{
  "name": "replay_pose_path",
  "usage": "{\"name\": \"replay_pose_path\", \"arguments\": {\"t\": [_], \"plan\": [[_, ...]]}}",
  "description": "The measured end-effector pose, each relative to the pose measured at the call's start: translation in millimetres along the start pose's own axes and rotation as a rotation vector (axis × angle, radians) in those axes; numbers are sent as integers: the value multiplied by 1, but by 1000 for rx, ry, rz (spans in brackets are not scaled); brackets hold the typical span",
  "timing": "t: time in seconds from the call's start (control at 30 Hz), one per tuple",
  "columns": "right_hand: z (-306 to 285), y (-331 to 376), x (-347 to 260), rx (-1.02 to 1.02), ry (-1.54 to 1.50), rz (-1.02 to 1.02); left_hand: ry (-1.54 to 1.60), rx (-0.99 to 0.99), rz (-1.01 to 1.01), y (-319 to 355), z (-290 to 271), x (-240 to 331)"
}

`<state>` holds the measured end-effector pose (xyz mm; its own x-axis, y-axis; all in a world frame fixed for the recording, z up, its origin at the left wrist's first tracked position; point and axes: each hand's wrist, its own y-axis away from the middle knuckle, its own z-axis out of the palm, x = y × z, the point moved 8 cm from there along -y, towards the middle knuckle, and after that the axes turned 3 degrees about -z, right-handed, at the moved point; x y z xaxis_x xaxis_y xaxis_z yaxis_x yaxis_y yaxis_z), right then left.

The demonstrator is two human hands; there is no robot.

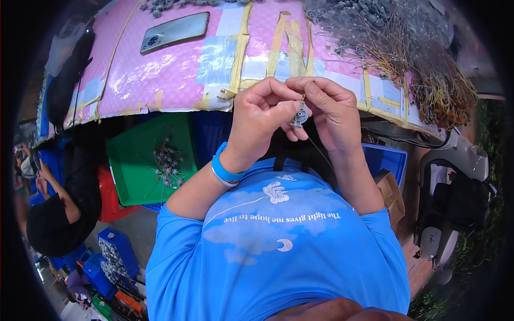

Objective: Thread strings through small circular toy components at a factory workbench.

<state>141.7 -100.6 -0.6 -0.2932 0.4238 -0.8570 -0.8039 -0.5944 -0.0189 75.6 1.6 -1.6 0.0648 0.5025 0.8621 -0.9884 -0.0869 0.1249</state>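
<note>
Both of my hands meet just off the near edge of the pink-covered table (160, 75). My left hand (262, 109) is closed, its thumb and fingers gripping a small grey plastic part (300, 116) with a round face. A thin dark wire (320, 151) trails down from that part toward my shirt. My right hand (333, 109) pinches a thin yellowish wire (303, 98) at the top of the part, between thumb and forefinger. The wire's far end is hidden by my fingers.
Grey plastic parts (348, 18) and bundles of thin wires (439, 96) lie at the table's right. A phone (175, 32) rests at the back left. Below the table, a green tray (128, 166) holds several wired parts. Another person (59, 214) sits at the left.
</note>
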Motion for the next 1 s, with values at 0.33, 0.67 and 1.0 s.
{"name": "replay_pose_path", "arguments": {"t": [0.33,0.67,1.0], "plan": [[-7,-9,14,-22,-7,138,-37,-176,135,-3,1,0],[-69,-76,-85,305,1519,-359,-179,-183,-73,-11,-8,0],[-54,-87,-40,117,995,-168,-176,-223,-42,-13,-6,-4]]}}
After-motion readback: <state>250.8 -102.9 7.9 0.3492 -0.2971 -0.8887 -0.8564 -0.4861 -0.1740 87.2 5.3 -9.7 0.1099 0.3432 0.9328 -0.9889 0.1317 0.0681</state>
